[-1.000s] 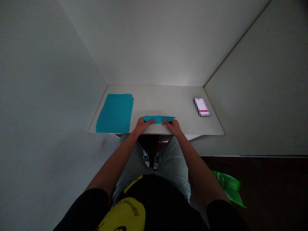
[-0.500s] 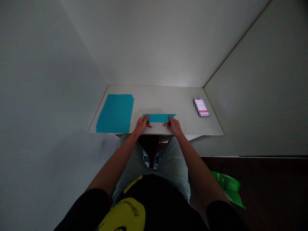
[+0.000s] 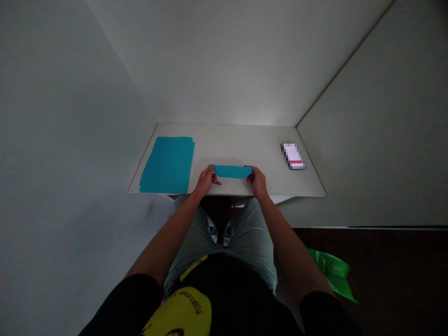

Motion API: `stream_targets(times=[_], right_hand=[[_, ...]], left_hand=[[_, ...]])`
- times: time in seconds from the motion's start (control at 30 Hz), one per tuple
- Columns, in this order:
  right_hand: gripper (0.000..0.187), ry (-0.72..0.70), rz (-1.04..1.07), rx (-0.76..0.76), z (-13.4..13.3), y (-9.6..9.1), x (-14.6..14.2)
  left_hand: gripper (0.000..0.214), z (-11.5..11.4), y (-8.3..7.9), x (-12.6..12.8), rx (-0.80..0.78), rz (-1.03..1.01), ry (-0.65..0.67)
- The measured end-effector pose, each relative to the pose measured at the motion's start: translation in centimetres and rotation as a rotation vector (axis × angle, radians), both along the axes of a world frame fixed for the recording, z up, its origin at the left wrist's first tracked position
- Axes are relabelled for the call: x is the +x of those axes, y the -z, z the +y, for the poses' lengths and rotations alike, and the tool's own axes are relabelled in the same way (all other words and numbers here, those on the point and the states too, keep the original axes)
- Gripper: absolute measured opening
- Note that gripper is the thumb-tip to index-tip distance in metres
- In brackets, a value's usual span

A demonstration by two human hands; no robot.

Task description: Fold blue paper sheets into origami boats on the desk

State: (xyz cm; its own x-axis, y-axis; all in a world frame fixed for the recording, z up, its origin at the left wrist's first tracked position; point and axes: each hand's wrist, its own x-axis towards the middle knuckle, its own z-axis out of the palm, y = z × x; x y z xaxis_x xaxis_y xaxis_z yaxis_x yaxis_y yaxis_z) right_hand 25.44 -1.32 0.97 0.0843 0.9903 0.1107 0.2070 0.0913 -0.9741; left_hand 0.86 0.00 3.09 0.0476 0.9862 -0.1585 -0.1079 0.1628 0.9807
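Observation:
A folded strip of blue paper (image 3: 231,171) is stretched level between my two hands, just above the front part of the white table (image 3: 241,144). My left hand (image 3: 207,179) pinches its left end, thumb on top and the other fingers curled beneath. At the right end, my right hand (image 3: 258,182) grips the paper between thumb and fingers; its fingertips are partly hidden behind the strip. To the left of my left hand lies a stack of blue paper sheets (image 3: 168,164), slightly out of line with one another.
A phone (image 3: 293,156) with a lit, blurred screen lies on the right of the table. Walls close in the table at the back and both sides. Something green and shiny (image 3: 332,270) sits on the dark floor at my lower right.
My right hand has shifted slightly right and turned, its grip now at the strip's very end. The strip's pointed right corner no longer shows. My left hand has barely moved.

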Motion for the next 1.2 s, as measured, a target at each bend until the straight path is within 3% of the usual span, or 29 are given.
stream_targets(times=[0.17,0.43,0.7,1.2], right_hand=[[0.072,0.07,0.115,-0.014,-0.2,-0.3,-0.2],[0.063,0.017,0.183,-0.012,-0.5,-1.0,-0.3],[0.046,-0.005,0.151,0.03,-0.8,-1.8,-0.4],[0.031,-0.06,0.163,-0.037,-0.7,-1.1,-0.2]], left_hand=[[0.068,-0.1,-0.2,0.1,0.013,-0.1,-0.026],[0.06,0.3,0.1,-0.1,-0.037,-0.143,-0.062],[0.064,0.1,0.0,0.0,0.011,-0.117,-0.08],[0.064,0.4,0.4,0.1,0.025,-0.21,-0.113]])
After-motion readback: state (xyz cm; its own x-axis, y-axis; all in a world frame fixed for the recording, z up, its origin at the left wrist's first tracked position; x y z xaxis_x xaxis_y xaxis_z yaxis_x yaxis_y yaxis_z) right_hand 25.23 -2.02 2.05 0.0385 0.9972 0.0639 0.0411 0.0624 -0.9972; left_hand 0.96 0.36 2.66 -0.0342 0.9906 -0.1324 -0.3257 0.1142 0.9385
